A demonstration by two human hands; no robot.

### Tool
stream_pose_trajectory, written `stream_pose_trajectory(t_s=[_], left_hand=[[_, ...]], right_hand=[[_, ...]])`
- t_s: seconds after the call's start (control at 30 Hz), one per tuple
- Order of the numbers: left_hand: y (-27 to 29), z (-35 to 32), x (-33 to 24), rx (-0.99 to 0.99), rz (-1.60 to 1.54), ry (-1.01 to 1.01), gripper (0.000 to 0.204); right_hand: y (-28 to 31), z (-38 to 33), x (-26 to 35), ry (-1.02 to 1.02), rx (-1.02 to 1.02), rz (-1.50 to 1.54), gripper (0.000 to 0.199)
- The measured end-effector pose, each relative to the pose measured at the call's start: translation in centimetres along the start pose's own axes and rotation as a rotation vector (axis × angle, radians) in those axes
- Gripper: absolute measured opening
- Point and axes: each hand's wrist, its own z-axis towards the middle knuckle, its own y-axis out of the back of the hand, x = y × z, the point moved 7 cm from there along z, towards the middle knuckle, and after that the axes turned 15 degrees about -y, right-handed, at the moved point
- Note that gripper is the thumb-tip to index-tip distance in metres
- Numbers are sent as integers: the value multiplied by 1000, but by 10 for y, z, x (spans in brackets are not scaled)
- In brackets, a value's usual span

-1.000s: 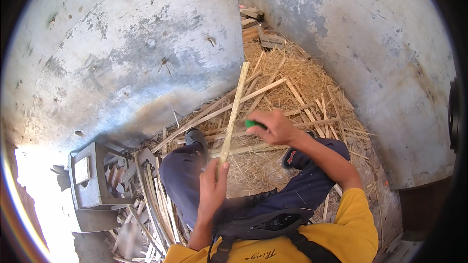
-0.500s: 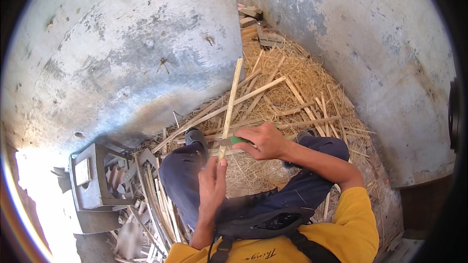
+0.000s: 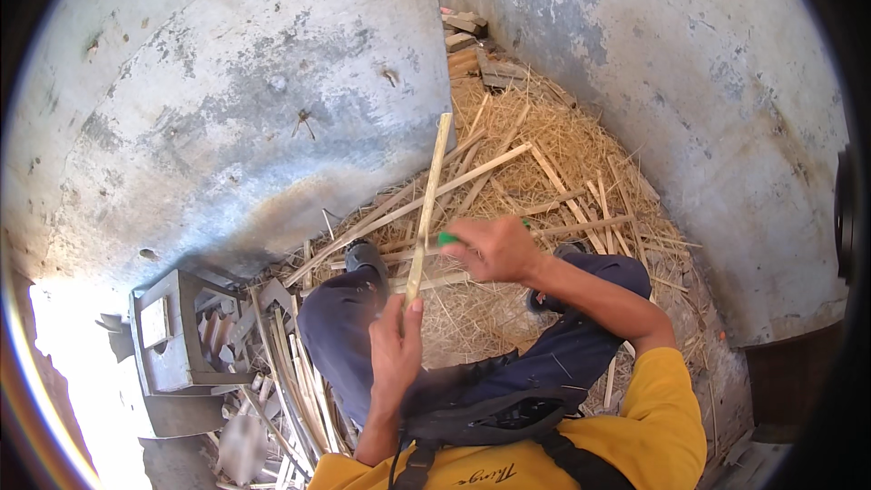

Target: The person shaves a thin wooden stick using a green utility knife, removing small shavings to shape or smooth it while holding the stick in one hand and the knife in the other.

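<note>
My left hand (image 3: pixel 396 340) is closed around the lower end of a pale split-wood strip (image 3: pixel 430 195), which tilts up and slightly right in front of my knees. In my right hand (image 3: pixel 497 248) is a knife with a green handle (image 3: pixel 446 238); the fingers wrap the handle and hide most of it. The blade is short and blurred, at the right side of the strip, a little above my left hand. Whether its edge touches the wood I cannot tell.
Loose strips (image 3: pixel 481 169) and straw-like shavings (image 3: pixel 581 141) cover the floor ahead. Worn grey walls (image 3: pixel 272 82) meet at the far corner, by some bricks (image 3: pixel 463 27). On the left stand a grey frame-like box (image 3: pixel 172 327) and a bundle of long strips (image 3: pixel 295 381).
My right hand has moved slightly up and right along the strip, taking the knife with it. The left hand and the strip have barely shifted.
</note>
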Motion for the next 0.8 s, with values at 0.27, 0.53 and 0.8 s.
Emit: stream_pose_trajectory(t_s=[0.27,0.53,0.8], left_hand=[[3,-43,10,61,45,13,21],[7,-8,-8,-23,96,-79,20],[-14,0,-11,21,86,-66,20]], right_hand=[[76,66,-182,-702,-81,-75,44],[54,45,-116,-568,74,215,49],[28,32,-63,-565,204,819,55]])
